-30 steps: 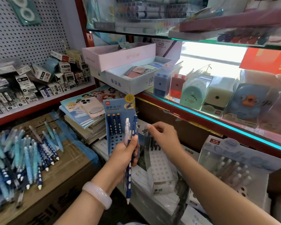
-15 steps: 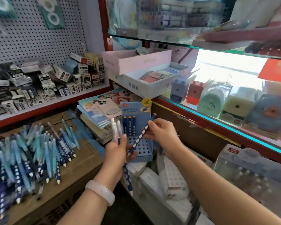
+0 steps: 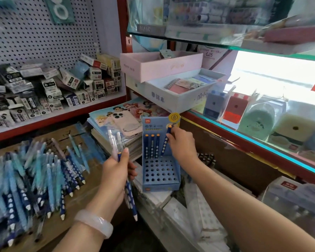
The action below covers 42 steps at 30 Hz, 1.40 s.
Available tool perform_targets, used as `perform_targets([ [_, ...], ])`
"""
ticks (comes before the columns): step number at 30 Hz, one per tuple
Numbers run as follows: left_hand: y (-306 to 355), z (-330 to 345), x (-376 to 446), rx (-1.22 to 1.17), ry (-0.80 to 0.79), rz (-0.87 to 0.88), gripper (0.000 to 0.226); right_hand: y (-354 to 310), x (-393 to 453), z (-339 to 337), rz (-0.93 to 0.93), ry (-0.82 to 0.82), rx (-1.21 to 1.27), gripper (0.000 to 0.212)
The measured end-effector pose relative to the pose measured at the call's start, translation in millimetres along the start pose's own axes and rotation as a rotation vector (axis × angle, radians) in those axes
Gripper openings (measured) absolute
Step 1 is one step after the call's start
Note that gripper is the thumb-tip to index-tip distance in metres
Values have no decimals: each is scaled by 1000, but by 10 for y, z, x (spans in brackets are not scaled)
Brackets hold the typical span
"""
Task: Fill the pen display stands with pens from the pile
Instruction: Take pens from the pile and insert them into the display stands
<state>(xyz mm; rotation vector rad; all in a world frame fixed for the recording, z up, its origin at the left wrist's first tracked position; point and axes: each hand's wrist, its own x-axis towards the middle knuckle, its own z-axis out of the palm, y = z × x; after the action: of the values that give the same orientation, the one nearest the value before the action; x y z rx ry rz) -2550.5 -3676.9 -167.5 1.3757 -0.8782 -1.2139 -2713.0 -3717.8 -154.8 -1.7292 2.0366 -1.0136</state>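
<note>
1. Half a second back the right hand (image 3: pixel 182 142) held a dark blue pen (image 3: pixel 165 140) slanted in front of the stand; now it has carried it up to the back row, tip down beside the three pens (image 3: pixel 152 145) already seated there.
2. The blue display stand (image 3: pixel 160 168) sits upright on white boxes (image 3: pixel 171 200) between the two arms. Its card top is punched with rows of round holes, nearly all of them unfilled.
3. Right grip: fingers pinch the pen near its orange cap, the pen leaning slightly. Whether the tip has entered a hole I cannot tell.
4. Left grip: the left hand (image 3: pixel 116 171) is clenched round a small bundle of pens (image 3: pixel 122 166), some pale and clear, some dark blue with white dots, white tips pointing down.
5. The pile (image 3: pixel 25 180) lies well to the left on a brown cardboard box (image 3: pixel 76 202), a loose heap of blue barrels.
6. Risks, as I judge them: the stand looks like light card, so a tilted pen pushed hard could tip it or shove it back off the boxes. A missed hole would skid the tip across the smooth top. The slick round barrels in the left grip could slide out downward if it loosens
7. A phone (image 3: pixel 125 122) rests on a stack of glossy picture books (image 3: pixel 105 117) behind
</note>
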Motion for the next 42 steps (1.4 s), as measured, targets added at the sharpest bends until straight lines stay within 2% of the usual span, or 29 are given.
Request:
perform_targets([
  [6,56,62,-27,-4,-25,18,38,96,77,116,-27,-22,-101,13],
  [13,22,40,-27,11,-48,7,36,118,145,195,-35,-3,-56,14],
  [20,17,40,-16,18,-64,17,36,198,174,321,35,-115,-155,22],
  [25,12,39,-12,24,-83,13,36,203,178,432,54,-126,-150,23],
  [28,5,50,10,-36,-96,-45,34,192,162,376,100,-153,-174,24],
  [31,8,61,43,-191,-109,-143,32,146,35,245,116,-85,-122,25],
  [32,7,68,55,-230,-105,-165,33,95,-46,208,112,-116,-12,24],
  [34,11,96,82,-277,-81,-190,33,-72,-265,155,112,-289,245,20],
  [36,23,131,107,-285,-40,-200,33,-228,-477,115,104,-452,384,17],
  [38,54,158,127,-291,-1,-197,34,-322,-610,83,50,-520,395,15],
  [42,115,188,174,-301,20,-151,37,-347,-672,93,-40,-533,266,13],
])
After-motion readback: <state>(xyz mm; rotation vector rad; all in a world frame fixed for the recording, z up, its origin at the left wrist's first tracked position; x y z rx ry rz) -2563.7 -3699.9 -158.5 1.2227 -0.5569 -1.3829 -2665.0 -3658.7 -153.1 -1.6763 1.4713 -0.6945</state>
